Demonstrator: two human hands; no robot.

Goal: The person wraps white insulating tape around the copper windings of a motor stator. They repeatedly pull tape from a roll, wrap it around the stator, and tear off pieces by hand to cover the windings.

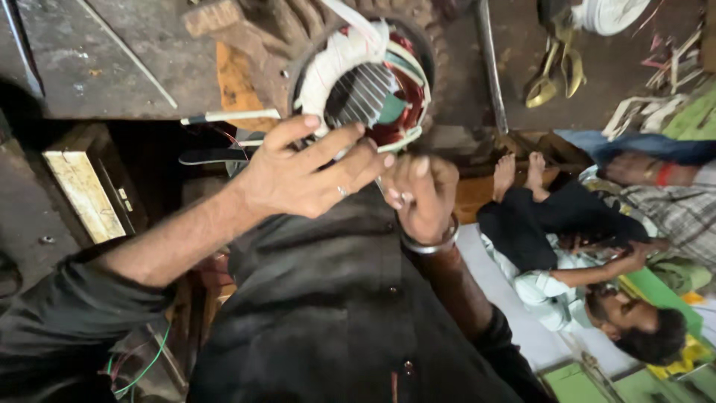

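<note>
Covering the motor stator (373, 93), left hand (306, 175) fingers spread; right hand (421, 195) pinches something hidden.

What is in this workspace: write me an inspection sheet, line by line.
Surface: dark, stained metal bench top with a thin rod lying on it.
Job's things: round motor stator with copper-red windings bound in white tape, set in a dark ribbed housing.
Clutter: white-handled tool beside the stator; brass-coloured pliers; pale scraps at upper right.
Grippers: left hand, ring on one finger, fingers spread against the stator's lower rim; right hand, steel bangle on the wrist, closed in a pinch just below it, what it holds cannot be told.
Cables: green wire at lower left.
Surroundings: another person lying on a mat at right.
</note>
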